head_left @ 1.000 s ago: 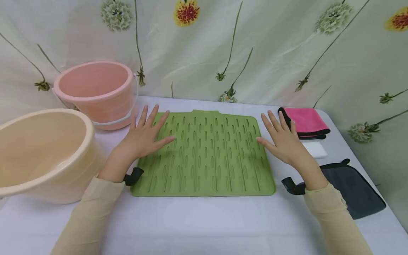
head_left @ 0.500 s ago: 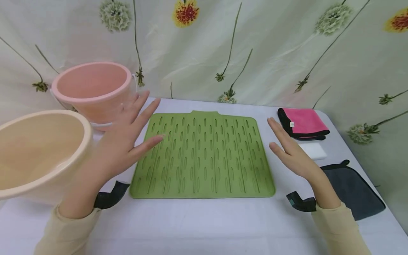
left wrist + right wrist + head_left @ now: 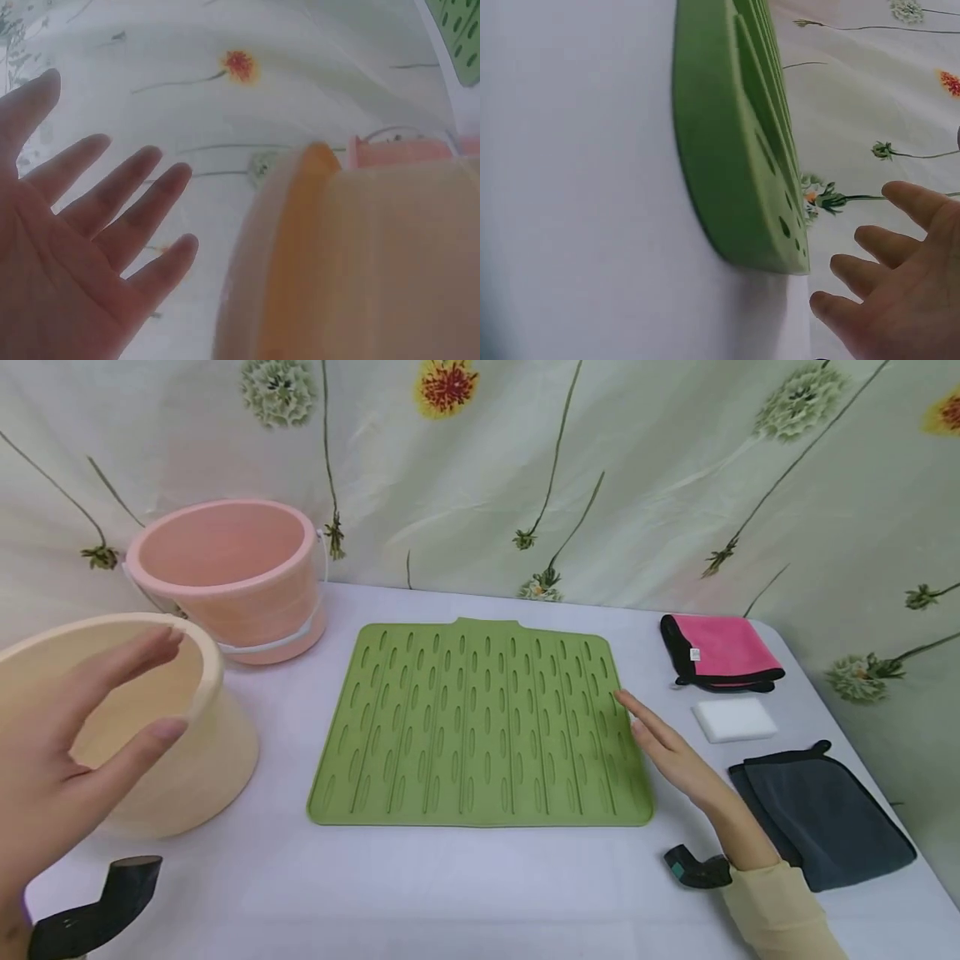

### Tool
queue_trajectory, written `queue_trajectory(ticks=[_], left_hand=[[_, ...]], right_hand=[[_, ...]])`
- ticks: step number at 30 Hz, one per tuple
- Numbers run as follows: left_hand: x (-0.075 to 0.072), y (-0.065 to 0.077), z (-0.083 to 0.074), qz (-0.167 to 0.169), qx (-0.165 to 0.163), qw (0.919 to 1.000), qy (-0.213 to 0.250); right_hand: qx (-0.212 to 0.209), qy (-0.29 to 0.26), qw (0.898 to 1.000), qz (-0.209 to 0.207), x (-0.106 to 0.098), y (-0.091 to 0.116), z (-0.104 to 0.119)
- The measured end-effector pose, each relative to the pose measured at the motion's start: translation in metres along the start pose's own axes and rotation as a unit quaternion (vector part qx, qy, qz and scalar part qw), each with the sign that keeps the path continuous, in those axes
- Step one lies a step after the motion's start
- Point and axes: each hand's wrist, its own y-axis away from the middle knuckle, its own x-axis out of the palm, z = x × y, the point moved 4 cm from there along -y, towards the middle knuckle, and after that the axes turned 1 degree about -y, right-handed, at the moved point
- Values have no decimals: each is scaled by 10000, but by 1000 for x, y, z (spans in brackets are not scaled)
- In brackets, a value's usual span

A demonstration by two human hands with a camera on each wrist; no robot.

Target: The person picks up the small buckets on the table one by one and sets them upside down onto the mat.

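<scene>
The left grip (image 3: pixel 41 781) is spread and empty beside the cream bucket (image 3: pixel 206 768); the right grip (image 3: pixel 682 764) — straight-fingered, also empty — is near the green mat (image 3: pixel 480 727), flat on the bench (image 3: pixel 450 893) right of the bucket.

Before you is a white table (image 3: pixel 450 885); the green mat (image 3: pixel 483 722) lies flat near its middle, oval-patterned face up; to your left the cream tub (image 3: pixel 221 752) stands upright, with the pink bucket (image 3: pixel 251 614) upright just beyond it; to your right, from far to near, you have the folded pink cloth (image 3: pixel 726 647) with black edging, the white block (image 3: pixel 735 720) and the dark grey cloth (image 3: pixel 836 818).
</scene>
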Motion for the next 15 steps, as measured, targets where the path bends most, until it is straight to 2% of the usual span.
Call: queue_trajectory(ticks=[1, 4, 6, 7, 10, 15], left_hand=[[-3, 2, -8, -63, -81, 9999, 2], [-9, 1, -57, -121, -336, 9987, -362], [-10, -3, -88, -203, -467, 9978, -417], [-10, -3, -96, -240, -525, 9976, -372], [-13, 4, -90, -220, -698, 9972, -175], [-20, 18, -65, 265, -1039, 9941, 183]], right_hand=[[88, 3, 10000, -28, 0, 0, -3], [307, -53, 9995, -96, 2, 0, -12], [374, -109, 9992, -103, 3, 1, -17], [403, -149, 9990, -100, 3, 1, -19], [469, -201, 9987, -60, 5, 2, -23], [462, -154, 9988, 34, 9, 0, -24]])
